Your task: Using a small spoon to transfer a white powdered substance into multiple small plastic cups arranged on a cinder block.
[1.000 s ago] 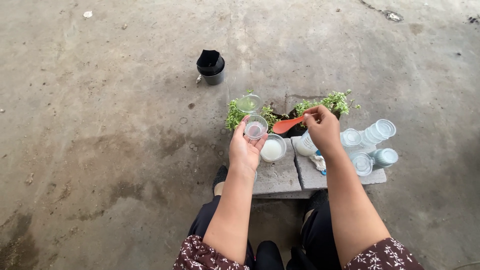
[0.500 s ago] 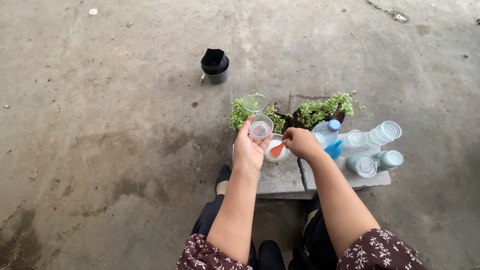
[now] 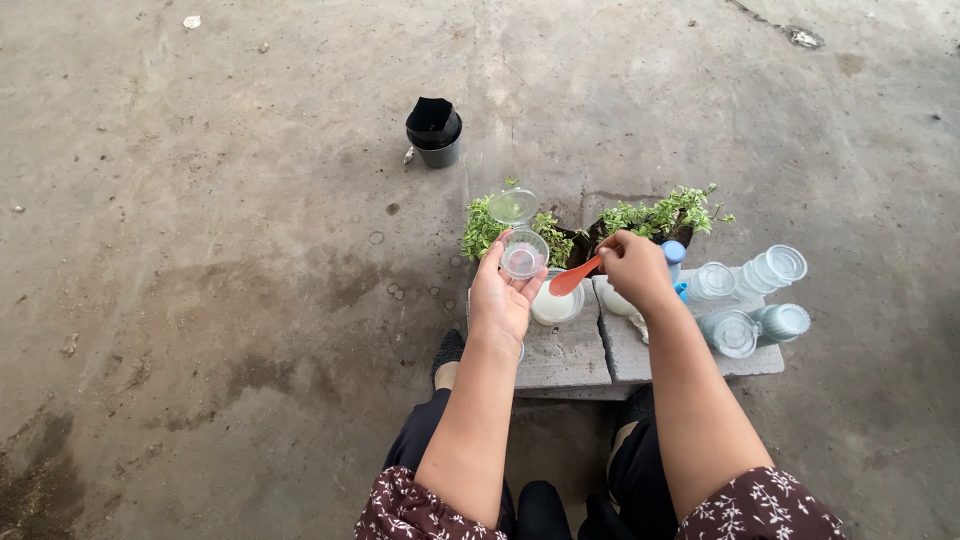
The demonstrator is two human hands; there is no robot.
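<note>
Nearest the camera, two forearms in dark red sleeves with a white floral print are extending over black trousers and dark footwear. Beyond the knees, a pair of grey concrete blocks (image 3: 560, 352) is lying side by side on the concrete floor (image 3: 200, 250), serving as a low stand.

The left hand (image 3: 500, 300) is curling its fingers around a small clear plastic cup (image 3: 524, 254), lifting it above the left block's far edge. The right hand (image 3: 634, 268) is pinching the handle of an orange plastic spoon (image 3: 572, 279), whose bowl is pointing left and hovering just beside the held cup, above a clear plastic cup of white powder (image 3: 556, 303) that is standing on the left block.

On the right block, a clear plastic bottle with a blue cap (image 3: 668, 258) is showing partly behind the right hand, and stacks of clear plastic cups (image 3: 755, 300) are lying on their sides.

Behind the blocks, small green-leaved plants (image 3: 650, 215) are growing in dark soil, with another clear cup (image 3: 513, 207) perching among the leaves on the left. Farther off, a black plastic pot (image 3: 434, 131) is standing alone on the floor.
</note>
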